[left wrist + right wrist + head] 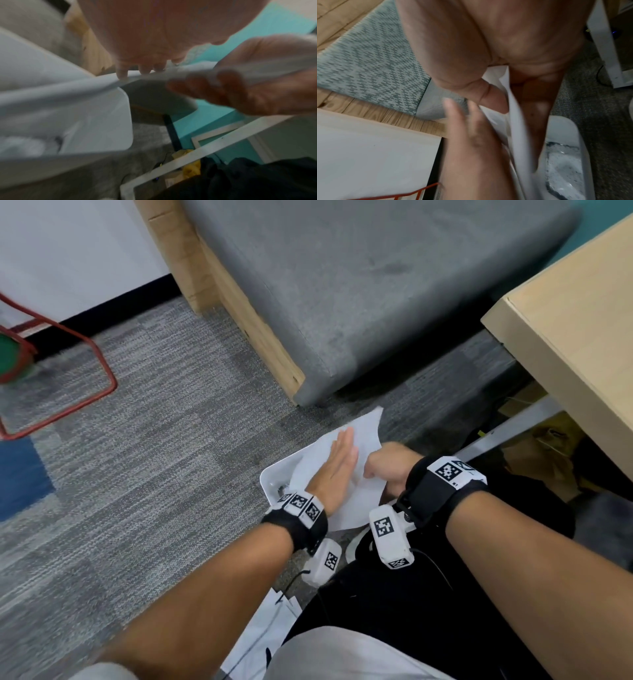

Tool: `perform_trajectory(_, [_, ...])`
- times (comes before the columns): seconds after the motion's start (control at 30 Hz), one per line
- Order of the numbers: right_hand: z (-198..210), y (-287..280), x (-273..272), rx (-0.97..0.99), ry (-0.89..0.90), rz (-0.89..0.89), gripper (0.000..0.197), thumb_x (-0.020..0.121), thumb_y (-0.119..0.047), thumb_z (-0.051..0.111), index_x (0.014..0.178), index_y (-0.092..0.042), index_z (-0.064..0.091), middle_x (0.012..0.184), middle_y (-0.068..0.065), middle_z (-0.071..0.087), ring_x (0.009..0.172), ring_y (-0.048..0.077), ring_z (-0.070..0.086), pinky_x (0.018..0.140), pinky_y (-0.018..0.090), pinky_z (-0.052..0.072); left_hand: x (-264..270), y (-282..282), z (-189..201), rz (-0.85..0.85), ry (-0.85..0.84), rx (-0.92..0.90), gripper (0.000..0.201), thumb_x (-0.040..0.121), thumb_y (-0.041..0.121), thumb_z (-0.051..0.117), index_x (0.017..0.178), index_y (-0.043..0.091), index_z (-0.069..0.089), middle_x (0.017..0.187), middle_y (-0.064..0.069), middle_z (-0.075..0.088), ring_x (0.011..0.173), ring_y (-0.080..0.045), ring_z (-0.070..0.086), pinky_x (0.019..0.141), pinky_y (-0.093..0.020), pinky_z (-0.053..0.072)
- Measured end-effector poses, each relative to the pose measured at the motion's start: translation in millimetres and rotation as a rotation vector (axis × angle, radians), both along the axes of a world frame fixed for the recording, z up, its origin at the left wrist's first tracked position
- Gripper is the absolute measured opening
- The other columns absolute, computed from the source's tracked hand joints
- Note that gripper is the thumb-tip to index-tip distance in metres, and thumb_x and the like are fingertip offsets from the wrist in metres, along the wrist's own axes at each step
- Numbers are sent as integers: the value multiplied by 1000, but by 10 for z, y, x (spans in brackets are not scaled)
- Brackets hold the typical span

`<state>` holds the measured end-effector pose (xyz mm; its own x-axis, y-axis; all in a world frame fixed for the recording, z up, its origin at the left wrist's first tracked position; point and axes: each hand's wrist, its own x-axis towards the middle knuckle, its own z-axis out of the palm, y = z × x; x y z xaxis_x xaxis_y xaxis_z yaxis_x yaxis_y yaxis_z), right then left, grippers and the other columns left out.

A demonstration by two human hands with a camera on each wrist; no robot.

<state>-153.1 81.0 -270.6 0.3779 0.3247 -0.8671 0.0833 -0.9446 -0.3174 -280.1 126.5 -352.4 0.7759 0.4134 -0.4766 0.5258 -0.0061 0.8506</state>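
Two hands on one white sheet [365,429], held over the white bin [271,474] on the carpet. L hand [337,467] lies flat, fingers straight, pressing it; R hand [387,463] at 3 o'clock has fingers curled, pinching its edge. Grey sofa [376,285] at 12.

Left hand [337,463] and right hand [387,465]: bare. Black fabric left-wrist strap [298,525] carries white blocks printed with black square markers; the wider black right-wrist strap [435,491] likewise. Each bears a white boxy camera module [390,537] — marker-printed, with a thin black cable [292,583]. Black trousers [394,611], pale grey top [342,655].
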Motion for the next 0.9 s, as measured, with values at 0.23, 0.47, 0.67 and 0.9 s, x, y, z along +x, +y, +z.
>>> perform_trajectory(0.23, [7,-89,139,-22,-23,33,44,89,6,46,132,15,44,137,33,47,127,44,47,99,42,47,-252,45,-302,105,431,-104,62,106,51,19,157,17,24,164,-4,25,150,-23,24,121,-34,16])
perform_trajectory(0.47, [27,-120,90,18,13,-49,44,75,6,58,118,13,57,125,31,58,113,47,58,93,42,52,25,-32,-50,-39,-108,128,68,95,68,11,155,40,-5,166,11,-10,151,-5,-11,120,-32,-6])
perform_trajectory(0.67, [67,-173,185,109,60,-257,44,62,11,52,104,6,64,106,26,68,96,45,66,91,61,50,-192,-53,-394,257,395,-215,94,75,92,17,140,34,49,145,4,46,143,-24,38,118,-31,21])
perform_trajectory(0.9, [-77,-183,295,100,61,-344,48,53,5,51,99,3,63,106,27,67,91,48,67,85,65,51,-301,-33,-76,182,82,131,71,96,65,9,158,33,-1,167,7,-8,152,-12,-11,123,-37,-4])
